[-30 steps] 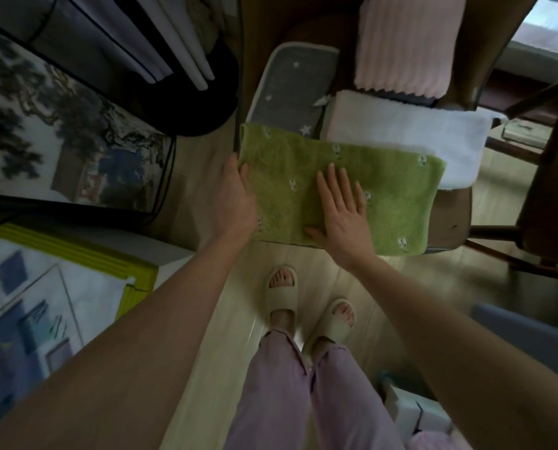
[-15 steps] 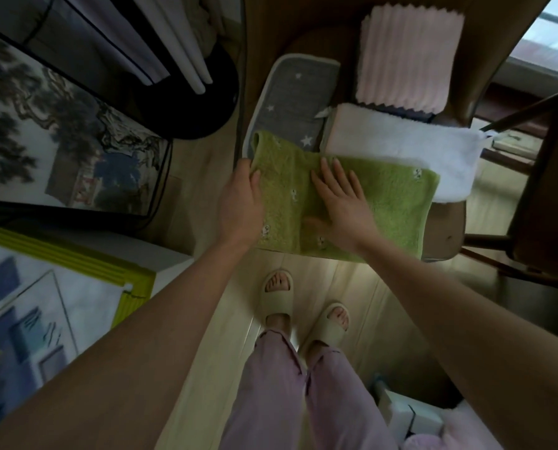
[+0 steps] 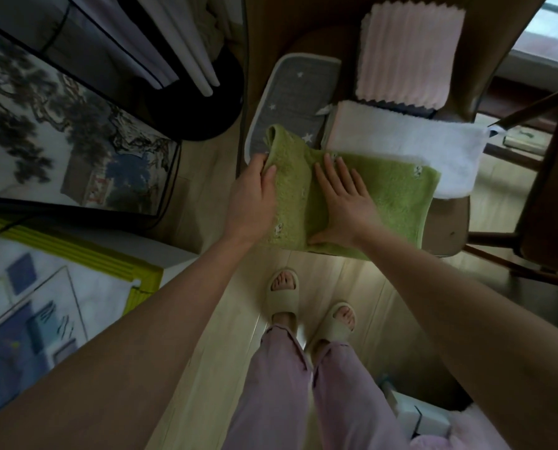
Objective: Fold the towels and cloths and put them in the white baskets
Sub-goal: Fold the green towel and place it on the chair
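Half a fold begun since a second ago: left hand [image 3: 255,196] pinching green towel [image 3: 385,203] end off surface's left edge, right hand [image 3: 342,203] pressing flat, open-fingered, mid-towel.

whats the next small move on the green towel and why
Probably carry the left end over to the right. The left hand grips the lifted left edge of the green towel, while the right hand lies flat near its middle, pinning it like a fold line.
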Action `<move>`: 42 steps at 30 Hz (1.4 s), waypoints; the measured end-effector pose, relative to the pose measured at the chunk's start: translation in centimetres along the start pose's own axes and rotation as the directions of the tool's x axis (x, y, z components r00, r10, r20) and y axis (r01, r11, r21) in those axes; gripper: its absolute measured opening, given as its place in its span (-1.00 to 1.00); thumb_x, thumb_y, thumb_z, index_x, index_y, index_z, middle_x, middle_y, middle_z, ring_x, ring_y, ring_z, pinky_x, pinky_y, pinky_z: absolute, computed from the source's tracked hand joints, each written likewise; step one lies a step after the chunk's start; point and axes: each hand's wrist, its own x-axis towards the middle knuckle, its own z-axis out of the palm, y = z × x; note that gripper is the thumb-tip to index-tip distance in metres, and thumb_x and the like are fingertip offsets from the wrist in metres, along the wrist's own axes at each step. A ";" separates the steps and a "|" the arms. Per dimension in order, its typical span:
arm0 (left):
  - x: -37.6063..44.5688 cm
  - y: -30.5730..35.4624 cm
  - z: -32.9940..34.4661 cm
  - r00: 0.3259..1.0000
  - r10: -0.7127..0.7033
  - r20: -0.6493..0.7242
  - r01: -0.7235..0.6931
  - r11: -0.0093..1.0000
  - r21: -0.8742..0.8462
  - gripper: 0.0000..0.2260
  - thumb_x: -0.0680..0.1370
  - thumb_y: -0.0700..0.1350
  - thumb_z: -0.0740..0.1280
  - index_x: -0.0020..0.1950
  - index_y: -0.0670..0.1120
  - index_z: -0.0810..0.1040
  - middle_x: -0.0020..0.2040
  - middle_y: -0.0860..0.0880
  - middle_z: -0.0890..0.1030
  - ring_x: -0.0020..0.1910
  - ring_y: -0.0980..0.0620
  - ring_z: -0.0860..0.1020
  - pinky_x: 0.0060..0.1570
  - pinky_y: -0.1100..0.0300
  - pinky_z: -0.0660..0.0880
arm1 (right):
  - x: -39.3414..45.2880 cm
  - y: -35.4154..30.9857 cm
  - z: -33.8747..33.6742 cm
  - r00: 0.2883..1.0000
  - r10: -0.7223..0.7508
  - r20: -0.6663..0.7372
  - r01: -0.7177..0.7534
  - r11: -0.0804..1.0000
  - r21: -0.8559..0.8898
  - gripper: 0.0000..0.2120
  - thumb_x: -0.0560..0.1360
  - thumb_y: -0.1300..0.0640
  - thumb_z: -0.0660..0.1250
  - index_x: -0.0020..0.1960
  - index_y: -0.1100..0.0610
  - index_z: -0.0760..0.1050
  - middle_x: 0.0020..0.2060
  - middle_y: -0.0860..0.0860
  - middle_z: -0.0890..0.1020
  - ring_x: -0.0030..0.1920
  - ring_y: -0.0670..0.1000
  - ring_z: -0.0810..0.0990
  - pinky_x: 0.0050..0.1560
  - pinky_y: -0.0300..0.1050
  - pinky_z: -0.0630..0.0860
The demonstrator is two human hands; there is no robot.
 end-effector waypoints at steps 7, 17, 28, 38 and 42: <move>-1.3 6.0 3.3 0.995 0.034 0.097 -0.028 0.998 -0.058 -0.74 0.62 -0.10 0.25 0.29 -0.14 0.45 -0.15 0.08 0.52 -0.21 0.09 0.52 -0.20 0.17 0.44 | -6.1 3.3 -4.7 0.892 0.444 0.081 -0.232 0.297 0.926 -0.54 0.57 0.05 0.33 0.42 0.15 0.37 0.31 0.08 0.52 0.33 0.06 0.47 0.32 -0.06 0.42; -3.1 9.9 14.3 0.878 -0.111 0.466 0.133 0.991 -0.015 -0.44 0.56 -0.19 0.36 0.51 -0.06 0.23 0.02 -0.02 0.56 -0.06 0.08 0.55 0.07 0.09 0.56 | -9.0 9.3 -6.3 0.812 0.505 0.294 -0.229 -0.189 0.955 -0.62 0.61 -0.08 0.21 0.17 0.20 0.58 0.03 0.11 0.68 0.02 0.05 0.66 -0.01 -0.13 0.59; 4.8 5.6 11.8 0.945 0.172 0.278 -0.275 0.880 0.388 -0.69 0.64 -0.09 0.20 0.36 -0.13 0.46 0.29 -0.12 0.52 0.29 -0.13 0.42 0.35 0.00 0.21 | -6.6 8.7 -4.5 0.693 0.720 -0.022 -0.369 0.380 0.848 -0.84 0.63 0.10 0.16 0.00 0.20 0.33 -0.29 -0.02 0.43 -0.32 -0.04 0.37 -0.27 -0.03 0.38; 7.4 4.4 11.3 0.894 0.182 0.410 -0.348 0.857 0.379 -0.71 0.54 0.12 0.33 0.09 -0.06 0.57 0.03 -0.03 0.58 0.08 -0.05 0.41 0.15 0.04 0.27 | -5.7 8.7 -4.5 0.571 0.810 -0.134 -0.444 0.443 0.779 -0.64 0.56 0.08 0.25 0.29 0.18 0.29 0.12 0.04 0.41 0.11 0.01 0.40 0.10 -0.09 0.40; 7.9 3.9 11.1 0.897 0.153 0.414 -0.307 0.890 0.336 -0.69 0.50 0.16 0.36 0.05 -0.04 0.55 -0.02 0.02 0.57 0.02 0.04 0.39 0.12 0.01 0.36 | -5.2 9.7 -3.8 0.733 0.625 -0.267 -0.446 0.739 0.505 -0.38 0.52 -0.27 0.22 0.40 0.12 0.29 0.27 0.04 0.41 0.27 0.04 0.36 0.33 0.02 0.35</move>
